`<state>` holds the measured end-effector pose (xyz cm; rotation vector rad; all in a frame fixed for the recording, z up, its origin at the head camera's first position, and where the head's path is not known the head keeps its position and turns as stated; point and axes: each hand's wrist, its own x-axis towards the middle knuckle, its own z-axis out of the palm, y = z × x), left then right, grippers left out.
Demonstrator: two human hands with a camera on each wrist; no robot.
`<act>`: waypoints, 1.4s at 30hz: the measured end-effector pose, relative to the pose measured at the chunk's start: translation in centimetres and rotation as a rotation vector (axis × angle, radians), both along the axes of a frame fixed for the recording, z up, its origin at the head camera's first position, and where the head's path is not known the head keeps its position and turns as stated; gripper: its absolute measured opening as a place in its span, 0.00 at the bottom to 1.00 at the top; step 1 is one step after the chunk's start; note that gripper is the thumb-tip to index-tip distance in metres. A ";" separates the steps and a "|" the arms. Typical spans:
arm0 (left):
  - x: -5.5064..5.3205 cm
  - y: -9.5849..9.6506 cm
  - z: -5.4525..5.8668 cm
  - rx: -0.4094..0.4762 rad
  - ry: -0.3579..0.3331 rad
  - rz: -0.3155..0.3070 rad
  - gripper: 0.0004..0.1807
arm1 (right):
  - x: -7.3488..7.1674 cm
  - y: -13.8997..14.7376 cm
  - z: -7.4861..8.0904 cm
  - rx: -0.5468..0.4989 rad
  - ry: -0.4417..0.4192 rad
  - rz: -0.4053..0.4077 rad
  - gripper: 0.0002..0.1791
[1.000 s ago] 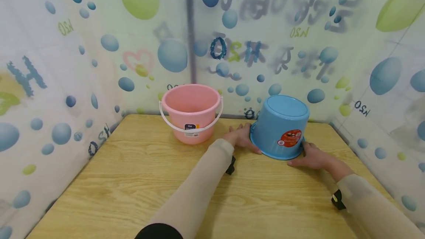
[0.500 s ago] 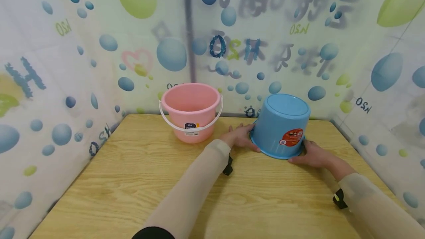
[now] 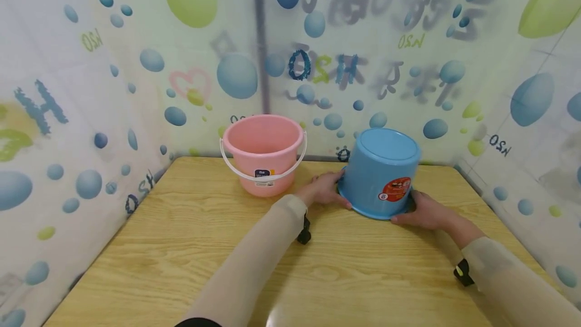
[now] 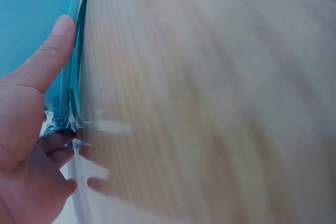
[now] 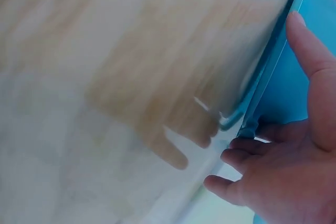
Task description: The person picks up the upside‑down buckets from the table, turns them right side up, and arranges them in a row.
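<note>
An upside-down light blue bucket [image 3: 379, 175] stands on the table at the right of the head view, its base up and a red label facing me. My left hand [image 3: 323, 188] holds its rim on the left side, and my right hand [image 3: 425, 211] holds the rim on the right. In the left wrist view the thumb [image 4: 50, 51] lies along the blue rim, with the fingers near the table. The right wrist view likewise has the thumb [image 5: 310, 45] on the rim [image 5: 273, 61]. The rim's far side is hidden.
To the left, a pink bucket [image 3: 265, 168] stands upright with its white handle [image 3: 268, 179] hanging in front. The wooden table [image 3: 190, 246] meets patterned curtains [image 3: 372, 49] at the back and sides.
The blue bucket has shifted slightly left, nearer the pink bucket, with both hands staying on its rim. The pink bucket has not moved on the table.
</note>
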<state>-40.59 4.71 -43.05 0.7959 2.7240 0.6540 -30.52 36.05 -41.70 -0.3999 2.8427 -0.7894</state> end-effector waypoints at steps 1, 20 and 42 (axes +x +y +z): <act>0.0 -0.2 0.0 0.006 0.011 -0.009 0.65 | -0.1 -0.1 0.1 -0.001 0.001 0.002 0.63; 2.3 -4.3 1.4 0.332 -0.044 0.002 0.55 | 1.3 -1.3 1.9 -0.049 0.025 -0.047 0.61; 5.5 -6.1 2.6 0.591 0.064 -0.001 0.52 | 3.0 -3.2 2.0 -0.349 0.180 -0.057 0.53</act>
